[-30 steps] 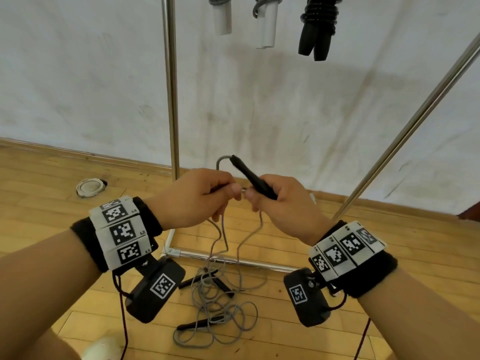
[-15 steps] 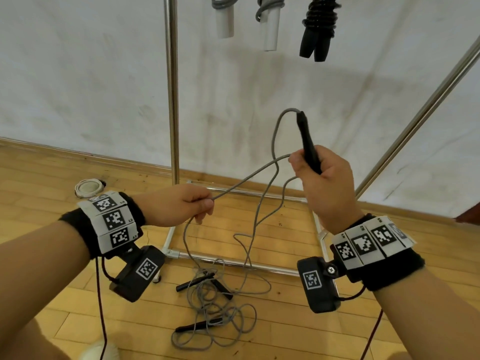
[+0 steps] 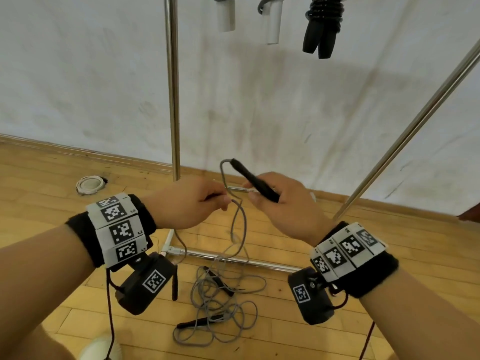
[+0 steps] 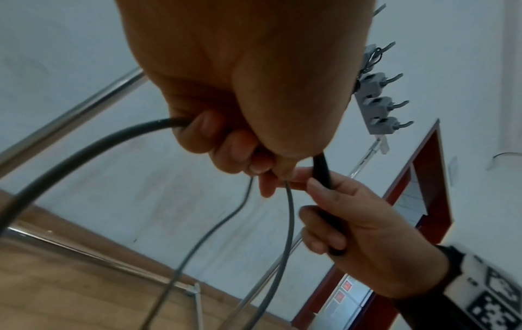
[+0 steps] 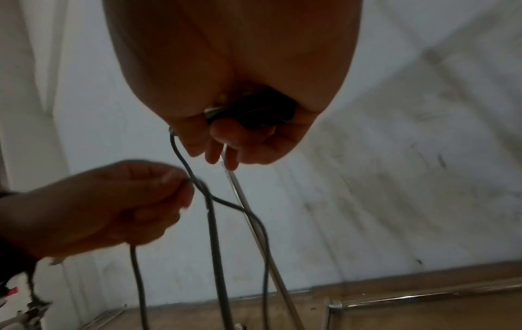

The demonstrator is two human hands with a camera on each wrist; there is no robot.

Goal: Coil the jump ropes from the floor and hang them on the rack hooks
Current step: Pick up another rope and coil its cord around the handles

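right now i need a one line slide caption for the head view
Right hand grips a black handle while the left hand pinches its grey rope above the floor tangle.

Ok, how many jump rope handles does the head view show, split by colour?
White plastic handles: 2, both hanging up top.
Black slim handles: 6, of which two hang up top, one is in the right hand, and three are low among the grey cord.
Total: 8
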